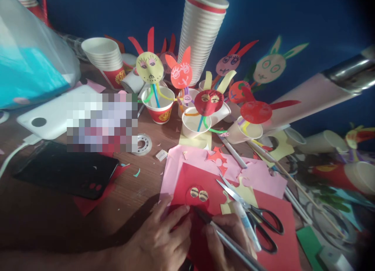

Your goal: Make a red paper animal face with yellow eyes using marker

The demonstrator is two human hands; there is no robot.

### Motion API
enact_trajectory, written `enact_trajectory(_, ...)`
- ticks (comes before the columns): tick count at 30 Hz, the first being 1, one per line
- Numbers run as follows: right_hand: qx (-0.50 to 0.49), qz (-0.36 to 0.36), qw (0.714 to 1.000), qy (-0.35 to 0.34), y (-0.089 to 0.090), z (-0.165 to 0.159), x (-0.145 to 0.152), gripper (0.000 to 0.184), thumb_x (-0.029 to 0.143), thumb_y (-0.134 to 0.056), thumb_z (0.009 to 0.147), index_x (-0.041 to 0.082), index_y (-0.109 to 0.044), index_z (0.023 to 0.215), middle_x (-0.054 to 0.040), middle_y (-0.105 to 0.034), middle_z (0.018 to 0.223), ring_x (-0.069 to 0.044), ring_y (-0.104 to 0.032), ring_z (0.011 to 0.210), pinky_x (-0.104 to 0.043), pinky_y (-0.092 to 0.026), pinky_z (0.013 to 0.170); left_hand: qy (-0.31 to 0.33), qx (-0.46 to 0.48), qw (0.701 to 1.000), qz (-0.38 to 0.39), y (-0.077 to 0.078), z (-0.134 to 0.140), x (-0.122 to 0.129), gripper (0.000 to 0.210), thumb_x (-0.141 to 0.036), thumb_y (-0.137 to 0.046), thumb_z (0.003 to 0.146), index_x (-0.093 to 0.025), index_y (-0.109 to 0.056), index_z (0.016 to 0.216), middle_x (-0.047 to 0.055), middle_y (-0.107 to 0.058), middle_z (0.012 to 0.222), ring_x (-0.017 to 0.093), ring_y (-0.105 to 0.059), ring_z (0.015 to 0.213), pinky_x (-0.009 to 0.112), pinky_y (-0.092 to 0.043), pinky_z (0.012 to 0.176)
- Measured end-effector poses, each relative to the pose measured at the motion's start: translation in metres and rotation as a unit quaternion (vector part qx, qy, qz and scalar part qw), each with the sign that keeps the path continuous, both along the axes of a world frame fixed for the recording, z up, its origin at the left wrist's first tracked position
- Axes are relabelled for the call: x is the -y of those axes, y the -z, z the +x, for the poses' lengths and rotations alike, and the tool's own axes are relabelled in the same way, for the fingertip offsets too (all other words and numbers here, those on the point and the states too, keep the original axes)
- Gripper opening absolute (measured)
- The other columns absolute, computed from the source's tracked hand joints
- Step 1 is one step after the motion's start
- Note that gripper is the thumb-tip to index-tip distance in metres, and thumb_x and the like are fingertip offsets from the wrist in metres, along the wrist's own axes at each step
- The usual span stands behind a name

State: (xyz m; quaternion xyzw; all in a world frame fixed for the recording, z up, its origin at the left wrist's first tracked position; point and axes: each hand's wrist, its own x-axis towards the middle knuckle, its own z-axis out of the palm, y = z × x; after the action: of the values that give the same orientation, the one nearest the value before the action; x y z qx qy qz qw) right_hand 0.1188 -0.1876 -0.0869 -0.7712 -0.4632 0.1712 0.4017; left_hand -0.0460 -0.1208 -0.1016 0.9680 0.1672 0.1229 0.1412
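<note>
My right hand (231, 234) grips a pen (234, 247) with a dark tip and greyish barrel, its tip slanting toward a small red paper disc (190, 193). Two pale yellow eyes with dark marks sit on the disc, which lies on a red paper sheet (281, 220). My left hand (159, 237) rests beside the disc, fingers stretched out, a fingertip at its lower edge. Just right of the pen hand lie black-handled scissors (246, 203), opened, and a slim white-and-blue tube (246, 224). Pink paper (170, 173) and cut scraps lie under and around the red sheet.
Paper cups holding paper-faced figures, such as this cup (197, 124), stand behind. A tall cup stack (202, 32) rises at the back. Left are a black phone (67, 169), a white device (38, 118) with a cable, and a tape roll (142, 144). Sticks (307, 200) lie right.
</note>
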Motion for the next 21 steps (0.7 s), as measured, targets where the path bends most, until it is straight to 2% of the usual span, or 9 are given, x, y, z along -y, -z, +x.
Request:
enact_trajectory(7,0.001,0.011,1.0,-0.014,0.001,0.002,0.0,0.022,0.04,-0.06,0.084,0.024,-0.054,0.07,0.0092,-0.052,0.042,-0.009,-0.046,0.031,-0.021,-0.042,0.04,0.007,-0.004,1.0,-0.001,-0.011,0.0,-0.003,0.031,-0.04,-0.045,0.097,-0.021,-0.07,0.096,0.005,-0.069,0.112,0.026,-0.047,0.121,0.052,0.005,0.115)
enact_trajectory(12,0.005,0.025,0.999,-0.025,-0.001,0.002,0.0,0.02,0.037,-0.06,0.085,0.024,-0.054,0.071,0.0087,-0.056,0.044,-0.009,-0.049,0.032,-0.02,-0.042,0.039,0.008,-0.029,1.0,-0.001,-0.014,-0.001,-0.003,0.032,-0.046,-0.051,0.093,-0.021,-0.069,0.101,0.007,-0.067,0.118,0.029,-0.043,0.125,0.053,-0.005,0.115)
enact_trajectory(17,0.024,0.027,0.999,-0.024,0.0,0.002,0.0,0.024,0.041,-0.057,0.088,0.024,-0.054,0.071,0.0077,-0.054,0.043,-0.01,-0.048,0.031,-0.022,-0.042,0.038,0.03,-0.027,0.999,0.02,-0.017,-0.002,-0.007,0.037,-0.046,-0.045,0.096,-0.019,-0.068,0.106,0.007,-0.065,0.12,0.027,-0.045,0.123,0.05,0.001,0.115)
enact_trajectory(21,0.04,0.016,0.999,-0.019,0.0,0.003,0.002,0.029,0.046,-0.055,0.089,0.024,-0.053,0.07,0.0071,-0.055,0.044,-0.01,-0.05,0.032,-0.022,-0.043,0.039,0.026,-0.008,0.999,0.024,-0.015,-0.001,-0.01,0.035,-0.044,-0.046,0.096,-0.018,-0.069,0.1,0.006,-0.067,0.116,0.027,-0.047,0.12,0.052,0.004,0.114)
